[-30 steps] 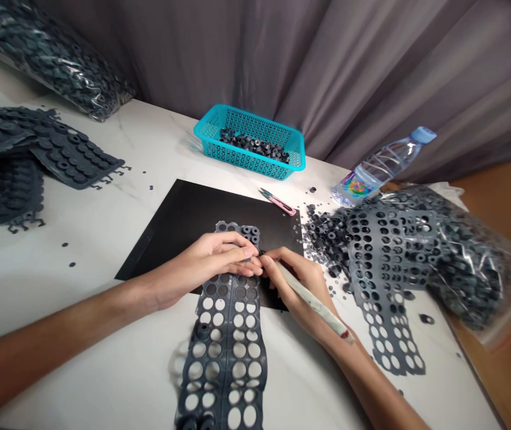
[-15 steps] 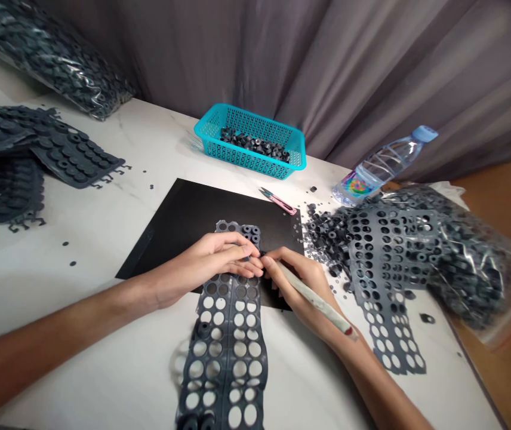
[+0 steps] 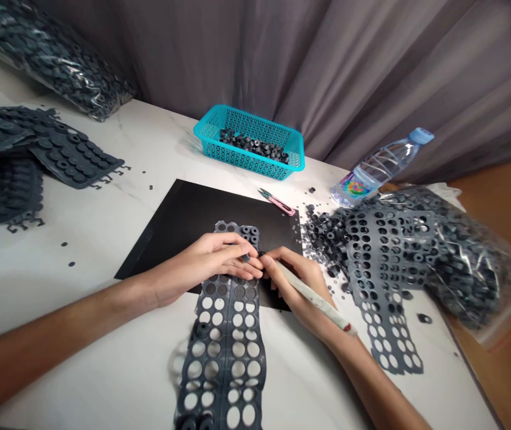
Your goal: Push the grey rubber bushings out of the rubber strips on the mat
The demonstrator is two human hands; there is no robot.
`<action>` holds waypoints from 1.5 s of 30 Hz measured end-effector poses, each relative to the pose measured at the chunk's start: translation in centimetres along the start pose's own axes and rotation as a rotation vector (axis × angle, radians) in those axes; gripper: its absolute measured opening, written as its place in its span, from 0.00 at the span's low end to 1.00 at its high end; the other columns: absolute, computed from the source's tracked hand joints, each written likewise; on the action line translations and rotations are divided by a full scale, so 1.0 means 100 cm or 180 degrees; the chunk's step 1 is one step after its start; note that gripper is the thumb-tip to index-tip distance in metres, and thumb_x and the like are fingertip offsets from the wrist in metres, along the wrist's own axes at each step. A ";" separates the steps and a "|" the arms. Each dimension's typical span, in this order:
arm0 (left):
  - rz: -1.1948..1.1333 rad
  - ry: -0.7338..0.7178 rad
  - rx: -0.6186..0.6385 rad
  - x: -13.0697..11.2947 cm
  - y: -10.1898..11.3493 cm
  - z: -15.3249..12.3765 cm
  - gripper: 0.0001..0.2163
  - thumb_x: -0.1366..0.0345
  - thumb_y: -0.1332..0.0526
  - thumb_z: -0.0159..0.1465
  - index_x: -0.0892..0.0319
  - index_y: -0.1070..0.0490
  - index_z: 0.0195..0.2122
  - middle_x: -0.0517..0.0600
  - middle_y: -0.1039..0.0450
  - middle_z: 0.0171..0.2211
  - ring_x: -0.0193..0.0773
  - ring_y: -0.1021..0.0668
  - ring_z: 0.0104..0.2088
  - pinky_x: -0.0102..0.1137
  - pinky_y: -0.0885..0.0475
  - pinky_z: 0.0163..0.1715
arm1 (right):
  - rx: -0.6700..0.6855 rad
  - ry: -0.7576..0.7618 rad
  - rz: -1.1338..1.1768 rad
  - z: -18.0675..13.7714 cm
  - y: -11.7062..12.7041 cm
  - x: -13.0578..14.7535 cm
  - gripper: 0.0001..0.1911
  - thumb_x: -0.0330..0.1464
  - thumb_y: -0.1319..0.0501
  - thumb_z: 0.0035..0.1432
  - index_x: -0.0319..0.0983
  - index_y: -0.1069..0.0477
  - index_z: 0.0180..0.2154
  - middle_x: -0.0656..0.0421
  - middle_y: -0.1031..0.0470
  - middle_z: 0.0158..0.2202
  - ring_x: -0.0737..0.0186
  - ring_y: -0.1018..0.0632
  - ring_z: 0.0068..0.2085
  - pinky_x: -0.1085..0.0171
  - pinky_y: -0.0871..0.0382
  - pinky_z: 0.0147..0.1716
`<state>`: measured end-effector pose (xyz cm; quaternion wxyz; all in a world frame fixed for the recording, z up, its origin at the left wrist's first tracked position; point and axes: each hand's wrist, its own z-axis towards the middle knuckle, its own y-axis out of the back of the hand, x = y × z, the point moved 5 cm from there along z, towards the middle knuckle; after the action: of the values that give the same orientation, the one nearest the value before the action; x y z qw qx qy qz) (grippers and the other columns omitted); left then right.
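A long dark rubber sheet (image 3: 227,334) with rows of round holes runs from the table's near side onto a black mat (image 3: 184,209). Over its upper part lies my left hand (image 3: 224,254), thumb and fingers closed on a small dark rubber piece (image 3: 246,258). My right hand (image 3: 298,278) grips a pen-like tool with a pale, wrapped handle (image 3: 313,298) and a reddish end; its tip is hidden by the left fingertips. Several ring-shaped rubber pieces (image 3: 249,233) sit in the sheet just beyond my left hand.
A turquoise basket (image 3: 249,164) of dark pieces stands at the back. Pink-handled thread snips (image 3: 277,202) lie on the mat. Rightward are loose pieces (image 3: 327,236), a water bottle (image 3: 381,164), another holed sheet (image 3: 383,298) and a plastic bag (image 3: 474,269). Uncut sheets (image 3: 67,149) lie left.
My hands keep almost the same place. The small dark piece shows a little more between my left fingers. The view has shifted very slightly.
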<state>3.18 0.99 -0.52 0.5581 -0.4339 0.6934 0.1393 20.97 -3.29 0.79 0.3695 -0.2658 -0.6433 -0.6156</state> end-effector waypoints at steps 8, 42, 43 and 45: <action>-0.0009 0.0000 -0.0022 -0.001 -0.002 0.000 0.15 0.53 0.38 0.71 0.61 0.26 0.45 0.59 0.16 0.45 0.49 0.16 0.50 0.41 0.25 0.55 | 0.0007 -0.0038 -0.0005 0.000 0.000 0.000 0.18 0.44 0.42 0.73 0.39 0.23 0.38 0.61 0.24 0.26 0.65 0.26 0.25 0.68 0.34 0.25; -0.0095 -0.0028 -0.0112 -0.001 -0.002 0.000 0.17 0.55 0.41 0.74 0.65 0.22 0.46 0.60 0.16 0.44 0.48 0.16 0.51 0.41 0.25 0.58 | -0.0022 0.0047 -0.0061 0.001 0.000 0.002 0.17 0.42 0.42 0.73 0.39 0.22 0.37 0.59 0.21 0.29 0.65 0.25 0.27 0.68 0.35 0.26; -0.0089 -0.0038 -0.0100 -0.001 -0.001 0.000 0.16 0.56 0.41 0.74 0.65 0.21 0.47 0.61 0.16 0.44 0.48 0.16 0.51 0.41 0.25 0.59 | -0.0034 0.0055 -0.0053 0.001 0.000 0.002 0.17 0.42 0.42 0.73 0.39 0.22 0.37 0.59 0.21 0.29 0.65 0.25 0.27 0.68 0.35 0.26; -0.0055 -0.0061 -0.0065 0.001 0.001 0.000 0.15 0.57 0.39 0.73 0.65 0.21 0.47 0.60 0.16 0.46 0.49 0.17 0.52 0.41 0.26 0.60 | -0.0053 0.0065 -0.0036 0.000 0.000 0.003 0.17 0.42 0.42 0.73 0.38 0.22 0.37 0.59 0.21 0.29 0.65 0.25 0.27 0.68 0.35 0.27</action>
<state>3.12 0.97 -0.61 0.5614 -0.4442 0.6828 0.1456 20.79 -3.28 1.02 0.3703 -0.2589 -0.6359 -0.6256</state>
